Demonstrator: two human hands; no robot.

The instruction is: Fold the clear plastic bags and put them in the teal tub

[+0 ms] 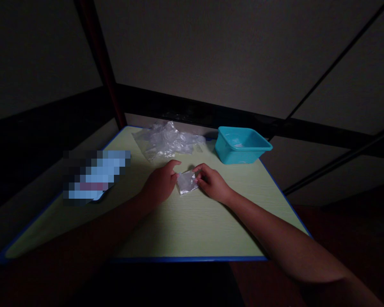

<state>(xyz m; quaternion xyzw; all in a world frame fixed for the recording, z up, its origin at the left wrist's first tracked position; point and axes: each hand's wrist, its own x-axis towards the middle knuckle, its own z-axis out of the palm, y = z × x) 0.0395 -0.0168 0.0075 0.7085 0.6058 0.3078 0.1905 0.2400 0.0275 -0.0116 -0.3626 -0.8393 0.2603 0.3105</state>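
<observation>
A small clear plastic bag (187, 183), folded to a flat shiny rectangle, is between my two hands near the middle of the table. My left hand (160, 182) grips its left edge by the thumb, with the index finger stretched out above the bag. At the opposite edge, my right hand (211, 182) pinches the bag between thumb and curled fingers. Behind the hands lies a loose heap of crumpled clear plastic bags (169, 138). The undersides of my left fingers are hidden.
A turquoise plastic basin (240, 155) stands at the table's back right corner, with something pale inside. A phone-like object (99, 175), mostly blurred out, lies at the left. The pale wood-grain table (192, 230) has a blue edge; walls stand behind and left.
</observation>
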